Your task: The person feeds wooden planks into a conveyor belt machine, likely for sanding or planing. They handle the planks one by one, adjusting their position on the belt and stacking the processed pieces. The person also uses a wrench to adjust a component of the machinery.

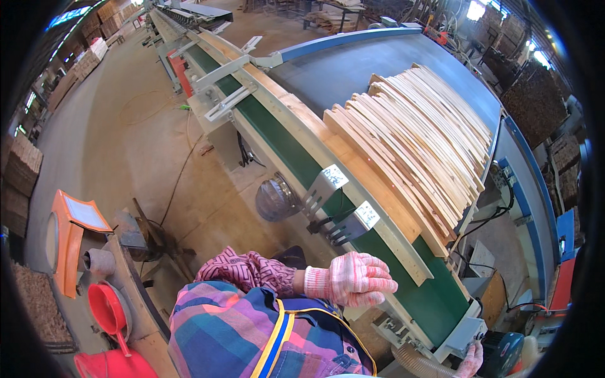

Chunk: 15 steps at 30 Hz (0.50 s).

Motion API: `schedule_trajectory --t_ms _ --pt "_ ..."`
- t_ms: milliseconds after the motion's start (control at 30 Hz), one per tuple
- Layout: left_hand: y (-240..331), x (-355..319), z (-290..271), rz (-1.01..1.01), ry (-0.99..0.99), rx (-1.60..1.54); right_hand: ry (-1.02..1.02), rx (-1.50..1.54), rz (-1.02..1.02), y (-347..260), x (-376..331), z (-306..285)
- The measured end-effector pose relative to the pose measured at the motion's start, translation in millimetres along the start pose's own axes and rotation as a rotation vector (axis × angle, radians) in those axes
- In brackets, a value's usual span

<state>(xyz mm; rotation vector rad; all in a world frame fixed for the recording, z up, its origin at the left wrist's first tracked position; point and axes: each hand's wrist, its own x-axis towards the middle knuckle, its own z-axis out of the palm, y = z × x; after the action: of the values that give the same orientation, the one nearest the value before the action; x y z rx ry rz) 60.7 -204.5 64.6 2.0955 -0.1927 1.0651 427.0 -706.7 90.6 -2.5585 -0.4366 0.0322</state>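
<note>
My left hand [350, 280], in a pink-and-white knit glove, hovers near the close edge of a green conveyor belt [290, 165]. Its fingers are stretched out, and nothing is in them. At the lower right my right hand [470, 360], gloved alike, is against or just beside a grey control box [465, 332] at the belt's near end; its fingers show too little to tell their state. A wide board [372, 183] lies along the far side of the belt. Beyond it, many thin wooden strips [416, 138] stand packed side by side on a blue-grey table [353, 57].
Two metal brackets [353, 223] with white labels jut over the belt, beside a round dark lamp-like housing [276, 198]. On the left stand an orange holder [70, 246] and a red scoop [108, 309]. A ribbed hose [413, 362] and a dark motor [502, 354] sit lower right.
</note>
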Motion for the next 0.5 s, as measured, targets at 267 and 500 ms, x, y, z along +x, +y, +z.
schedule_trajectory --t_ms 267,500 --pt "9 -11 0 -0.067 0.002 0.009 -0.049 -0.019 0.102 -8 23 -1" --pt "8 -3 5 -0.022 0.006 -0.011 -0.08 -0.101 -0.005 3 7 -23"
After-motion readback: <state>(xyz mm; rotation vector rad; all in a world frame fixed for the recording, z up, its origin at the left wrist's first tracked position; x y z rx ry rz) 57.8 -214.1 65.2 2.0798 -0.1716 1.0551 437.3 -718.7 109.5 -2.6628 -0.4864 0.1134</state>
